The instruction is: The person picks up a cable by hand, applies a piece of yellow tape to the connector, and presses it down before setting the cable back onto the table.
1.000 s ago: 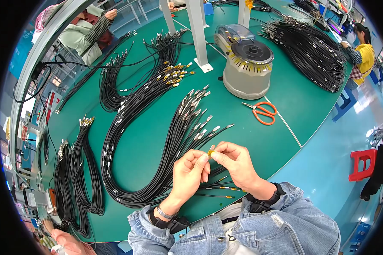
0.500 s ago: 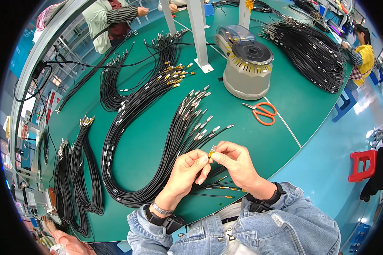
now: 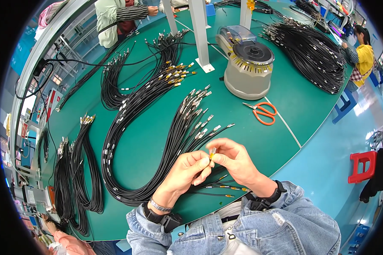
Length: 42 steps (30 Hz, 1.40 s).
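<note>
**Head view: Fine work, held up close**

A person's left hand (image 3: pixel 186 172) and right hand (image 3: pixel 237 165) pinch a small silver-tipped connector (image 3: pixel 213 151) banded in amber tape (image 3: pixel 212 156), thumbs and forefingers closing on it from both sides. The double grip appears meant to steady so slight a piece; fingers hide whether a cable runs from it. The connector sits between the fingertips, raised above the green counter (image 3: pixel 238 132), likely for a clear view.

Just below the hands, loose cable ends (image 3: pixel 229 188) with yellow bands fan out between the forearms. To the hands' left, a thick black cable bundle (image 3: pixel 125 187) curves round, its pale-tagged ends gathered together, seemingly so single ones are easy to pick out.

Beyond the right hand lie orange-handled scissors (image 3: pixel 266 114), blades pointing left, handles seemingly turned to suit that hand. Farther beyond stands a grey tape dispenser (image 3: pixel 247 80), yellow strips showing around its top, perhaps set there to leave the near counter free.
</note>
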Tool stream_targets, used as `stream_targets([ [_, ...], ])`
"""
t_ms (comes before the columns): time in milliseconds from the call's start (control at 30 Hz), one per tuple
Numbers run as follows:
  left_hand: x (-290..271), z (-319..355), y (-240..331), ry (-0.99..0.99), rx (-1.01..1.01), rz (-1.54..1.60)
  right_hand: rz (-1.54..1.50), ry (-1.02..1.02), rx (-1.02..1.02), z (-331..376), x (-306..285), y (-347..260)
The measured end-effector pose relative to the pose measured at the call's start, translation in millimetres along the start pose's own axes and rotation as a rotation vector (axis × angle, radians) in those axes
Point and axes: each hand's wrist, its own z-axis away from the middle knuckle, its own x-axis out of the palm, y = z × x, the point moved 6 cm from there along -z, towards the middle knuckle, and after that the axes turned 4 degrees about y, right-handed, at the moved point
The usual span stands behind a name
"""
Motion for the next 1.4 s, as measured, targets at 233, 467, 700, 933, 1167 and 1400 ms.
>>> stream_targets([
  [233,1,0,-7,-0.099,-0.086,0.115,0.015,-0.115,-0.087,-4,-5,5],
  [467,0,-3,-8,-0.116,-0.078,0.144,0.051,-0.077,-0.028,-7,-9,3],
  [700,5,-5,-8,-0.046,-0.042,0.020,0.096,-0.078,-0.132,-2,-5,-15],
  [933,9,-4,-8,0.032,-0.115,0.095,0.113,-0.097,-0.122,-3,-9,-8],
  [1167,1,-7,-17,-0.007,-0.105,0.069,0.038,-0.029,-0.100,-2,-9,0],
  [1400,4,-7,-12,0.051,-0.065,-0.022,0.003,0.061,-0.078,-1,-14,5],
])
